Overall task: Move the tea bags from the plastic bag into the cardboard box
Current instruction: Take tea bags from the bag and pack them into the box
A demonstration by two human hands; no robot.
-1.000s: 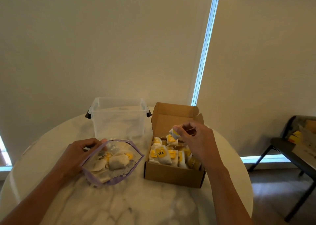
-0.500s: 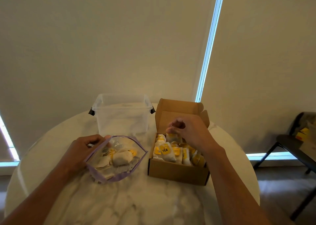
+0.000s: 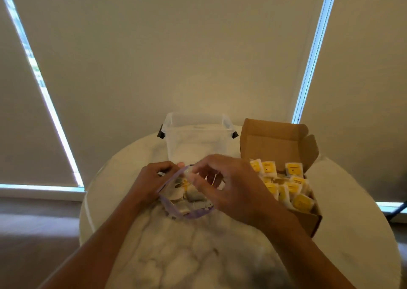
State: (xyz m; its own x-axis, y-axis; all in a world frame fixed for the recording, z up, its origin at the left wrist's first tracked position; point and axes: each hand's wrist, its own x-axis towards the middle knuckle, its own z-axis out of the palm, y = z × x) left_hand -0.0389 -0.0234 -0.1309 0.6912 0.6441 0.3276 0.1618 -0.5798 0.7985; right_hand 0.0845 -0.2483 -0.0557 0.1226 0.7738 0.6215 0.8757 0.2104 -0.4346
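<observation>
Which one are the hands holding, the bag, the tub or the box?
The plastic bag with the purple rim. The left hand grips its edge and the right hand is at its mouth; neither grips the clear tub or the cardboard box.

You see yellow-labelled tea bags (image 3: 293, 170) in a brown cardboard box (image 3: 273, 140); left of it, a purple-rimmed plastic bag (image 3: 192, 215) on the grey-veined white table (image 3: 198, 255).
</observation>
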